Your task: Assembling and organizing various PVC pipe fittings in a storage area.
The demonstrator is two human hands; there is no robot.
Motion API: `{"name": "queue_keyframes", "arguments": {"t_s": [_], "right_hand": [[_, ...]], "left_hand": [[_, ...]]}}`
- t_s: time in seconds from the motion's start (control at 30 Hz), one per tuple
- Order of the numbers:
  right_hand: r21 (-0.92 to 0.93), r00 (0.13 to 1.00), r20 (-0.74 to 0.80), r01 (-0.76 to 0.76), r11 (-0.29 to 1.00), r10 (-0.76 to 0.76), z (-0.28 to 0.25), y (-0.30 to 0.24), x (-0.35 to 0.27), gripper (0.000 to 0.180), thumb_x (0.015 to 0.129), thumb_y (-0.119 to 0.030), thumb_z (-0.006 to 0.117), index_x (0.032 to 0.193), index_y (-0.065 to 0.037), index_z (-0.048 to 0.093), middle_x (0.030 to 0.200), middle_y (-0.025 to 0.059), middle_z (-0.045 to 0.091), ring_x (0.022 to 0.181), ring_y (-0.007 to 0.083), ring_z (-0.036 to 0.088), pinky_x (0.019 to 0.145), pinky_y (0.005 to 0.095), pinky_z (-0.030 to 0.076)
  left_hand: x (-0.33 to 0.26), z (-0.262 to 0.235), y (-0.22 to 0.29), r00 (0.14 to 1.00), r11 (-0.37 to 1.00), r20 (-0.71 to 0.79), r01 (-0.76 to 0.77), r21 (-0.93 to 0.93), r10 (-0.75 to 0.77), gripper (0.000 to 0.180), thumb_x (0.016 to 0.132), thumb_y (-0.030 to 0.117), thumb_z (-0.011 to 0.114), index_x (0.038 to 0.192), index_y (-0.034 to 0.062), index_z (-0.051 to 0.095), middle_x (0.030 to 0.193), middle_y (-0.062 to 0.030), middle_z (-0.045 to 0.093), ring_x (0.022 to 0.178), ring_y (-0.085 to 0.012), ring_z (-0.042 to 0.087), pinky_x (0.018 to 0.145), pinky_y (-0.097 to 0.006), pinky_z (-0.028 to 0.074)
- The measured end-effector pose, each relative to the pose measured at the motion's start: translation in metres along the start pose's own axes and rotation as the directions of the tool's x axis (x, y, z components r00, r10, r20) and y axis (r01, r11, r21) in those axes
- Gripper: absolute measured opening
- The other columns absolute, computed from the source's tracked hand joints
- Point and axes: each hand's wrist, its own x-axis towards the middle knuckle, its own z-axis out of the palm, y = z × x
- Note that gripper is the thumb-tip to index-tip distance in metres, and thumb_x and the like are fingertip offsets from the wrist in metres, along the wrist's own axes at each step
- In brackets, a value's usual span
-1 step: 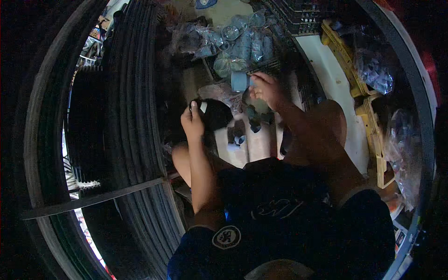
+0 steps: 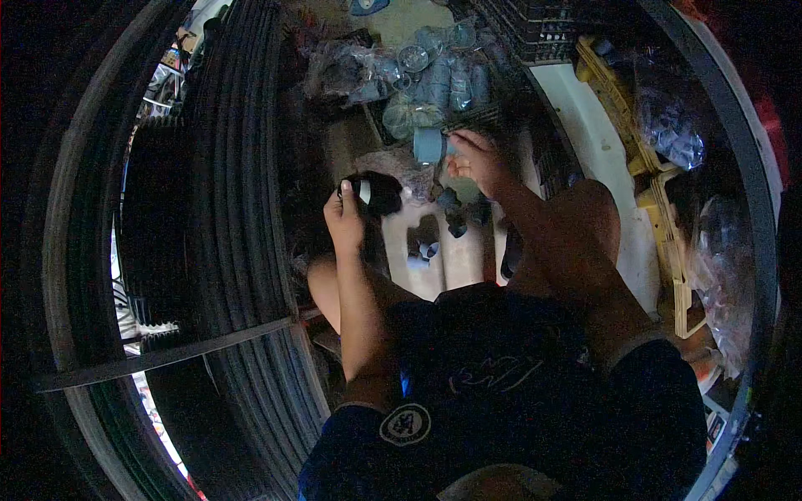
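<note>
My left hand (image 2: pixel 344 221) is closed on the edge of a dark, soft-edged thing (image 2: pixel 385 194) with a white patch near the thumb. Its kind is lost in shadow, though it could be a black bag. Across from it, my right hand (image 2: pixel 476 159) has its fingers curled at the side of a short grey-blue pipe fitting (image 2: pixel 428 146), apparently gripping its rim. Below the fitting, a crumpled clear plastic bag (image 2: pixel 399 169) lies between the hands. Several small dark pieces (image 2: pixel 449 199) rest on the pale surface between my knees.
Clear bags of grey-blue pipe fittings (image 2: pixel 439 79) are heaped ahead. Long black pipes (image 2: pixel 238 167) fill a rack on my left, crossed by a metal bar (image 2: pixel 175 356). Black crates (image 2: pixel 547 37) stand at the far right, and yellow crates (image 2: pixel 622 104) with plastic bags line the right side.
The far edge of the dark thing in my left hand has drawn in to the left. Both hands stay nearly in place.
</note>
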Motion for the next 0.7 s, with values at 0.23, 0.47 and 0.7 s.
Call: {"name": "queue_keyframes", "arguments": {"t_s": [0.23, 0.47, 0.7], "right_hand": [[0.104, 0.972, 0.158, -0.193, 0.976, 0.176, 0.004, 0.005, -0.004, 0.030, 0.101, -0.030, 0.053, 0.118, -0.004, 0.052, 0.097, 0.0150, 0.062, 0.081, 0.0257, 0.065, 0.077, 0.0403, 0.054], [0.298, 0.870, 0.469, -0.318, 0.900, 0.153, 0.012, 0.026, -0.014, 0.028, 0.103, -0.022, 0.045, 0.126, -0.005, 0.047, 0.114, 0.0117, 0.060, 0.094, 0.0298, 0.065, 0.085, 0.0447, 0.053], [0.106, 0.916, 0.305, -0.306, 0.946, 0.262, 0.019, 0.043, -0.019, 0.029, 0.104, -0.027, 0.046, 0.124, -0.007, 0.049, 0.112, 0.0061, 0.060, 0.082, 0.0226, 0.062, 0.074, 0.0383, 0.050]], "left_hand": [[-0.011, -0.010, 0.021, 0.935, 0.185, 0.235, 0.189, -0.964, 0.266, 0.056, 0.095, 0.032, 0.048, 0.143, 0.0050, 0.043, 0.139, -0.0164, 0.050, 0.129, -0.0333, 0.048, 0.110, -0.049, 0.036], [-0.024, 0.012, 0.024, 0.986, 0.762, 0.154, 0.147, -0.631, -0.063, 0.040, 0.084, -0.007, 0.046, 0.118, 0.0036, 0.064, 0.080, -0.0058, 0.064, 0.043, -0.0090, 0.049, 0.034, -0.021, 0.035], [-0.030, 0.054, 0.018, 0.931, 0.912, 0.125, -0.300, -0.278, 0.344, 0.034, 0.072, -0.013, 0.064, 0.101, 0.0024, 0.069, 0.087, -0.0001, 0.055, 0.086, -0.0118, 0.053, 0.082, -0.025, 0.044]]}}
